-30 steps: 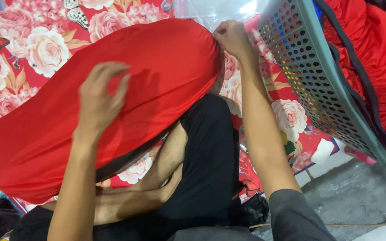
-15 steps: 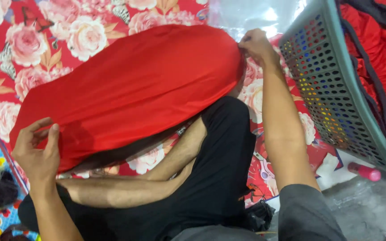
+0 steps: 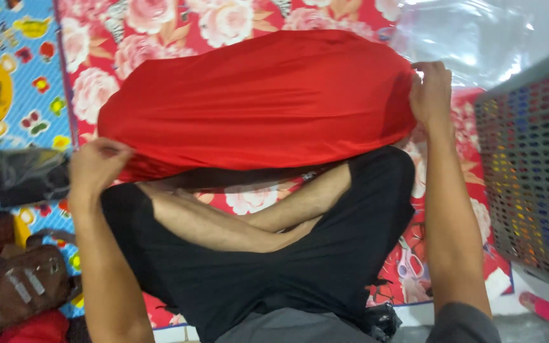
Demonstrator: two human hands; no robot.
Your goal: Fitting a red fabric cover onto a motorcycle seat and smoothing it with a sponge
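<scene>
red cloth (image 3: 262, 101) between plastic sheet (image 3: 478, 38), basket (image 3: 535, 165)

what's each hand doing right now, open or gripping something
Left hand: closed, pinching the near end of the red cloth.
Right hand: closed, gripping the far end of the same red cloth.

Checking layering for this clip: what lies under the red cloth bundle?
The red cloth bundle rests over the person's crossed legs in black shorts and a floral mat. The left hand and right hand grip its ends. Anything directly beneath it is covered.
</scene>
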